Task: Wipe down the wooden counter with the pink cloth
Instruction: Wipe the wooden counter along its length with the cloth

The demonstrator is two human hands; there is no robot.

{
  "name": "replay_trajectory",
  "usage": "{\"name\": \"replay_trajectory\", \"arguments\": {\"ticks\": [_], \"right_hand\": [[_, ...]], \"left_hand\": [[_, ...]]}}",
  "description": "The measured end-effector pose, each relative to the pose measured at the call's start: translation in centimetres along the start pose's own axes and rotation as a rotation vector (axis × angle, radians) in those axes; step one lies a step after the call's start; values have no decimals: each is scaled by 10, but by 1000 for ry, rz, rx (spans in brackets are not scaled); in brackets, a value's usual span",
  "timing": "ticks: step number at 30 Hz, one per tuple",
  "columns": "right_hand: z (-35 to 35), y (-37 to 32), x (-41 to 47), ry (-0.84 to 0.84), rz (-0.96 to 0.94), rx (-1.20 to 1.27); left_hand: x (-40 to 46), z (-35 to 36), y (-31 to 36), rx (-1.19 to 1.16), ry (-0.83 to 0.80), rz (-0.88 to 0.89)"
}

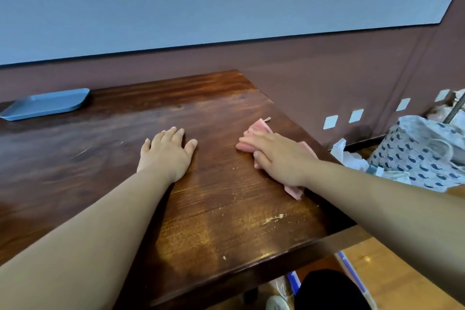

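Note:
The dark wooden counter (176, 113) fills the middle of the view, its right edge running diagonally toward me. My right hand (279, 156) presses flat on the folded pink cloth (260, 126) close to that right edge; cloth shows past my fingertips and again under my wrist. My left hand (167, 150) lies palm down on the bare wood, fingers spread, a short way left of the cloth and apart from it. Pale crumbs and a chipped scratch (273, 219) mark the wood near the front corner.
A blue tray (47, 103) sits at the counter's far left by the wall. Off the right edge, a patterned bag (415, 156) and plastic bags stand on the floor. The brown wall panel runs behind the counter.

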State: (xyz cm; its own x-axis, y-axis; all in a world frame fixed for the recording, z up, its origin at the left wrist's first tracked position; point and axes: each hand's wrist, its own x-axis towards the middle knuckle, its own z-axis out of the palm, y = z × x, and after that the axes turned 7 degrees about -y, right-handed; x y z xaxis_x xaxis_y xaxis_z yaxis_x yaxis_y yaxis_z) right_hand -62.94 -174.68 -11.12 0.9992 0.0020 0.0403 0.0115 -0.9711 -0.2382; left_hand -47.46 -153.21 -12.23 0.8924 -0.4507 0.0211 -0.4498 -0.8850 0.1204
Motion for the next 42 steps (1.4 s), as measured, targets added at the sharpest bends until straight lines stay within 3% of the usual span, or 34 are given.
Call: {"name": "replay_trajectory", "arguments": {"ticks": [4, 9, 15, 20, 26, 32, 38, 42], "right_hand": [[-3, 3, -3, -41, -135, 81], [-4, -3, 24, -9, 129, 83], [2, -2, 3, -62, -132, 75], [-5, -10, 37, 19, 95, 16], [4, -18, 12, -44, -243, 27], [-6, -22, 41, 17, -137, 77], [6, -25, 23, -83, -343, 107], [-2, -31, 43, -38, -200, 128]], "left_hand": [[1, 0, 0, -3, -4, 8], [-1, 0, -1, -5, -18, 8], [0, 3, -2, 0, -23, 4], [-1, 1, -2, -5, -30, 6], [0, 3, -2, -13, -32, -5], [1, 0, -2, -18, -26, -2], [1, 1, -1, -18, -28, -2], [0, -2, 0, -4, -35, -3]]}}
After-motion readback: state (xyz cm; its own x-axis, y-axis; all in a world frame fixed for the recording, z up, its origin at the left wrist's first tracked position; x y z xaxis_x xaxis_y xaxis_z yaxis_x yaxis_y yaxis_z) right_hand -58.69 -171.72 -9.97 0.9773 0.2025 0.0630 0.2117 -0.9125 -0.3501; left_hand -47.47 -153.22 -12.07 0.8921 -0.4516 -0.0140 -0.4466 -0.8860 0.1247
